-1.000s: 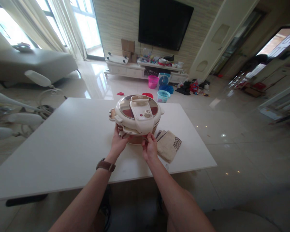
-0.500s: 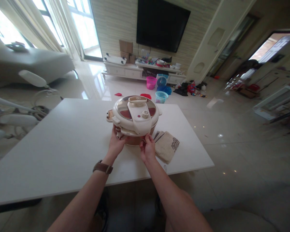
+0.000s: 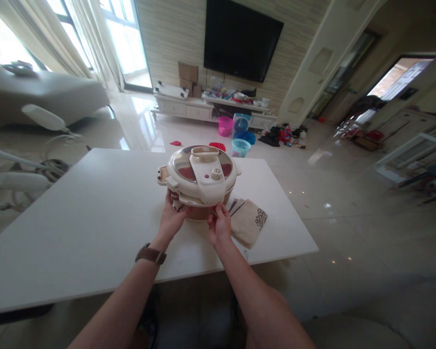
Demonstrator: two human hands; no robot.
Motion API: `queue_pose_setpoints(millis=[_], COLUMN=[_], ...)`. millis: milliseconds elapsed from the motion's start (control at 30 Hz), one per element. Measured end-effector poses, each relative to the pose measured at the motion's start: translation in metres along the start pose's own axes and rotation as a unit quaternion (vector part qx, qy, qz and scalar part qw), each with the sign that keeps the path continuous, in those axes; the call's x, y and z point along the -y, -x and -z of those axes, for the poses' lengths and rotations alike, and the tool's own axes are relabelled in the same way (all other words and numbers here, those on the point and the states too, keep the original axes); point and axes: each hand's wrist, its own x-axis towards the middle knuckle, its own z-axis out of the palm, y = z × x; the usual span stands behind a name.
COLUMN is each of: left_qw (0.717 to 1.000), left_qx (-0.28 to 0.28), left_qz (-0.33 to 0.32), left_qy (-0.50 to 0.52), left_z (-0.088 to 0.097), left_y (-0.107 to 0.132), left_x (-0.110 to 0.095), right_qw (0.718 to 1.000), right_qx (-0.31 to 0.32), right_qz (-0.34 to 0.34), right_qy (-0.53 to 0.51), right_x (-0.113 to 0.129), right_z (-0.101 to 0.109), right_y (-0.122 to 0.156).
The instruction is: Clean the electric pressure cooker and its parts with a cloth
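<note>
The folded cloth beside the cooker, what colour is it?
The cloth is beige with a dark mark; head view.

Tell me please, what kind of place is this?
Most likely a home living room: a large television hangs above a low cabinet cluttered with household items, and a pale sofa stands beside curtained windows.

Head camera
It looks forward and down at the pot [image 3: 199, 174], close by at 12 o'clock; the TV [image 3: 241, 39] is far behind.
</note>
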Motion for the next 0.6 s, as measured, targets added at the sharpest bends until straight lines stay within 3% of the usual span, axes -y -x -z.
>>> queue_pose_setpoints(millis=[200, 367, 600], left_qw=[1.000, 0.999, 0.998], left_qx=[-0.001, -0.038, -0.042], left_qz=[0.002, -0.006, -0.026], left_qy=[-0.008, -0.027, -0.045], left_z=[-0.001, -0.007, -0.006], left_y=[0.002, 0.012, 0.016], left_x=[-0.001, -0.002, 0.010], right_qw=[1.000, 1.000, 1.000], right_qx=[-0.005, 0.001, 0.004], right_qz=[-0.007, -0.009, -0.011], right_qy=[-0.017, -0.015, -0.014], right_x=[0.000, 0.001, 0.004], right_z=[-0.001, 0.001, 0.000], right_y=[0.001, 0.001, 0.003])
